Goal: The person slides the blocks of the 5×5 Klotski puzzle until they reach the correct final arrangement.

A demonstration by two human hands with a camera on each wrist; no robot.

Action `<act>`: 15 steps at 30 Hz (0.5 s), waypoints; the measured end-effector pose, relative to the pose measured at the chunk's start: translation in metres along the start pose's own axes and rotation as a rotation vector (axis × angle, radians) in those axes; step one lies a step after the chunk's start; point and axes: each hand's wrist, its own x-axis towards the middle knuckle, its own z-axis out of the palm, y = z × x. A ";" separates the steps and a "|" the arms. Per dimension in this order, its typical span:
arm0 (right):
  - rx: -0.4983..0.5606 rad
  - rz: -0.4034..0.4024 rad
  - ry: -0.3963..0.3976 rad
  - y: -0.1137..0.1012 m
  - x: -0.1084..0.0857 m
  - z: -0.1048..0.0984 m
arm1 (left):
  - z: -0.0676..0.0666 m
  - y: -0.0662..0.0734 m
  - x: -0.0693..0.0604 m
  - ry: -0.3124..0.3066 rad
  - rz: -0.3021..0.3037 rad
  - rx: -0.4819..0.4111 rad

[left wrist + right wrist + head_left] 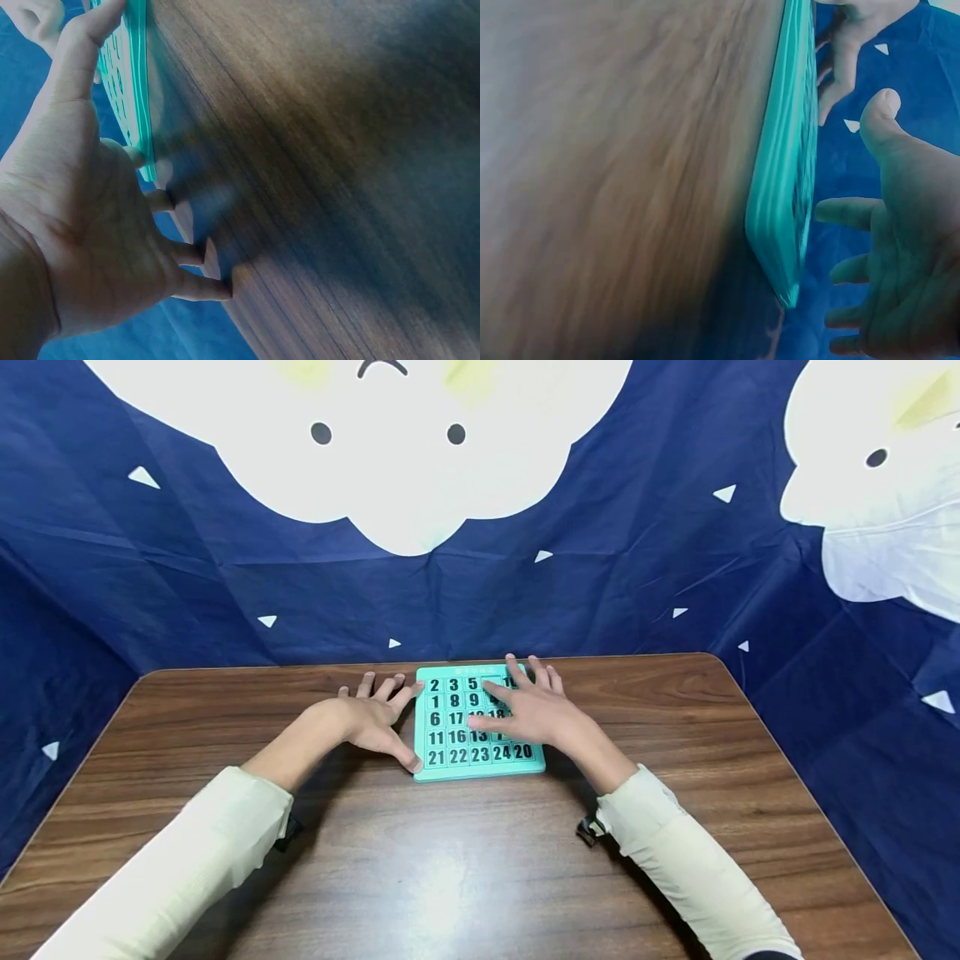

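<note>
A turquoise sliding number puzzle (480, 772) lies flat near the table's far edge, its tiles bearing black numbers. At its left side is my left hand (367, 720), fingers spread; the thumb and index finger touch the puzzle's left edge, while the other fingertips rest on the table in the left wrist view. My right hand (536, 714) reaches over the puzzle's right part with fingers extended and hides several tiles. In the right wrist view, the right hand (911, 247) hovers over the puzzle's face (780, 187), thumb held apart, nothing gripped.
The brown wooden table (450, 868) carries the puzzle and reflects a bright light near its front. A dark blue cloth (330, 593) with white clouds and small triangles hangs right behind the table's far edge and along both sides.
</note>
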 end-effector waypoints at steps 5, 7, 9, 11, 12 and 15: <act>-0.018 -0.006 -0.026 0.011 -0.020 0.000 | 0.001 -0.001 0.000 0.000 0.000 -0.005; -0.021 -0.011 -0.036 0.014 -0.025 0.000 | 0.001 -0.001 0.000 0.002 0.003 -0.006; -0.022 -0.014 -0.034 0.015 -0.027 0.001 | 0.001 -0.001 0.000 0.002 0.004 -0.006; -0.011 -0.020 -0.029 0.015 -0.027 0.002 | 0.001 0.000 0.000 0.002 0.005 -0.008; -0.009 -0.025 -0.026 0.014 -0.026 0.003 | 0.001 0.000 0.000 0.003 0.006 -0.011; 0.005 -0.036 -0.024 0.008 -0.021 0.003 | 0.001 0.000 0.000 -0.001 0.004 -0.013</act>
